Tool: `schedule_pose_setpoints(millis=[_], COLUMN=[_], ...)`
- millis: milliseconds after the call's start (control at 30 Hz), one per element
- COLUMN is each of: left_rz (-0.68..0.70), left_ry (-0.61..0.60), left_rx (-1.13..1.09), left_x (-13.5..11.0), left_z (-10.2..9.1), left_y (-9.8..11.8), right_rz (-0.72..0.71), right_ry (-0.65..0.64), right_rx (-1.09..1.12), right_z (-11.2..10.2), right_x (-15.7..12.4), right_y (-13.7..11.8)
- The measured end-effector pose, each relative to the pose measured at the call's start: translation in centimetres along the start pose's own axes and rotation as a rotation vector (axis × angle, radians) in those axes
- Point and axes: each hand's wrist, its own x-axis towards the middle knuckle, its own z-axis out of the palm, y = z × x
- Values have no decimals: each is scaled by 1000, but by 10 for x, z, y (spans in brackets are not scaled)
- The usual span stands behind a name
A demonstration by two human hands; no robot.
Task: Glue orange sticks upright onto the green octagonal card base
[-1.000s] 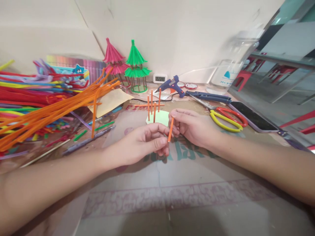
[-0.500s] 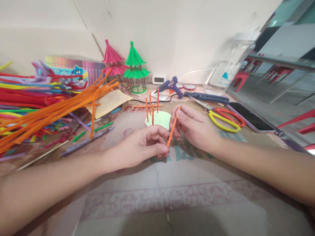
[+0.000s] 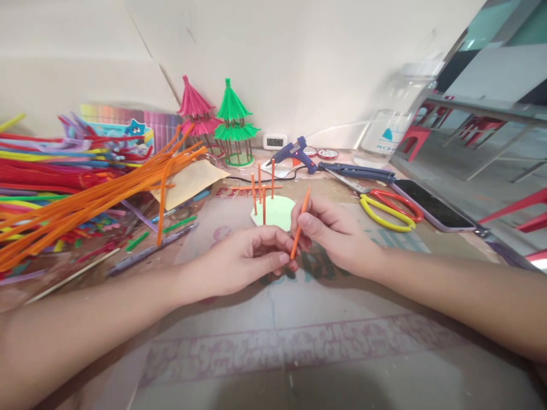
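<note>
A short orange stick [image 3: 301, 223] is pinched between the thumb and fingers of my right hand [image 3: 331, 230], tilted with its top leaning right. The fingertips of my left hand [image 3: 252, 256] curl closed at the stick's lower end. Just beyond my hands lies a pale green round base [image 3: 280, 212], its near right part hidden by my fingers. Several orange posts [image 3: 264, 206] stand upright along its left and back edge.
Orange pipe cleaners [image 3: 98, 196] and other coloured ones lie at left. A green tiered tower [image 3: 233, 119] and a pink tower [image 3: 194, 102] stand behind, beside a small clock [image 3: 274, 141]. A blue glue gun [image 3: 297, 154], scissors [image 3: 387, 212] and a phone [image 3: 431, 204] lie at right.
The orange stick has shifted slightly, my right hand now holding it lower down so more of its top shows. My left thumb has eased back a little from its lower end.
</note>
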Motion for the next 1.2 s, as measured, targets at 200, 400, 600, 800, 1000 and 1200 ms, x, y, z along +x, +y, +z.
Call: schedule_pose_setpoints(millis=[200,400,600,800,1000,1200], left_rz=[-68,-12,-41,-40,-18,-8], left_ry=[55,36,23,35,8,32], left_rx=[87,140,100,57,86,211], left_x=[-2,1,0,1,0,-1], left_z=[-2,-5,-5,-3,-4,-6], left_y=[5,-1,-3,0,1,1], right_rz=[51,60,38,23,145,22], right_ry=[-48,-98,-107,-90,-121,-83], right_rx=[-51,-25,-59,-104,-6,-340], right_z=[0,1,0,-2,1,0], right_x=[-1,-1,0,1,1,2], right_y=[2,6,3,3,5,4])
